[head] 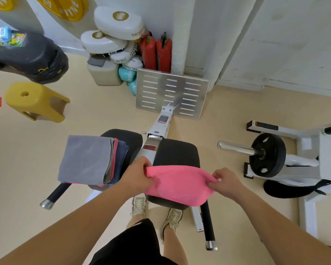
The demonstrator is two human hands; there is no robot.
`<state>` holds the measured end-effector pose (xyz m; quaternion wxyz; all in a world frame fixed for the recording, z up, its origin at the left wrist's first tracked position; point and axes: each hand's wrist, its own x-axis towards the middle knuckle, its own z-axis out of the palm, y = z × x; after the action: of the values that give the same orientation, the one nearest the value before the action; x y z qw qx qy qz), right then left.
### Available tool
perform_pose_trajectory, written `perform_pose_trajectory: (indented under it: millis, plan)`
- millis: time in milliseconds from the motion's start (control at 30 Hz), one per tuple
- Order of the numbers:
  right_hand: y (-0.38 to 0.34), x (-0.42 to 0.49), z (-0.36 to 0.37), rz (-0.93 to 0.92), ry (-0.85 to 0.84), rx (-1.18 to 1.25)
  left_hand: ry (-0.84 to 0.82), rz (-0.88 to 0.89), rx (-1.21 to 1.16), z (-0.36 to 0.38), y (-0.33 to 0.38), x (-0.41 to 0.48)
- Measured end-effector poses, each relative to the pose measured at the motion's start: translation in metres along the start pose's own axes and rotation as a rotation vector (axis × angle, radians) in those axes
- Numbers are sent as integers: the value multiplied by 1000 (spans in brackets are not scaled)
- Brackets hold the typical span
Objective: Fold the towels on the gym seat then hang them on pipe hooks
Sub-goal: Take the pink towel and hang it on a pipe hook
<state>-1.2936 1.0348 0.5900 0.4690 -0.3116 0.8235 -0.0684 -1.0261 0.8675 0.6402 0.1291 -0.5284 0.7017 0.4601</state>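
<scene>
Pink towel point(177, 183), likely soft, light and limp, drapes over the gym seat point(177, 152). Fingers point(218, 175) pinch its side edges: left hand point(136, 175) at nine o'clock, right hand point(225, 181) at three.

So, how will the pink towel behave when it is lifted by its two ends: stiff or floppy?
Probably floppy: the pink towel sags and drapes over the black seat pad between the left hand and right hand. Likely light, since finger pinches alone hold it. Unlikely to slip: the cloth bunches at both grips.
</scene>
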Motion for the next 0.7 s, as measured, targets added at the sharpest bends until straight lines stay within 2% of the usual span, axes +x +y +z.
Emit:
perform_pose_trajectory:
  millis: [133, 267, 333, 500, 600, 700]
  plan:
    - [17, -31, -11, 53, 18, 500, -75, -79, -136, -12, 4, -18]
    - [19, -71, -20, 21, 83, 854, -129, -103, -528, -31, 21, -49]
    - [9, -88, -16, -5, 131, 878, -85, -115, -638, -38, 27, -62]
    - [-52, -121, -4, -116, 297, 645, 200, -36, -655, -44, 45, -94]
    - [-103, -146, 3, -241, 279, 684, 251, 87, -601, -43, 57, -124]
    - [-155, -175, 21, -346, 145, 849, 250, 265, -544, -43, 65, -158]
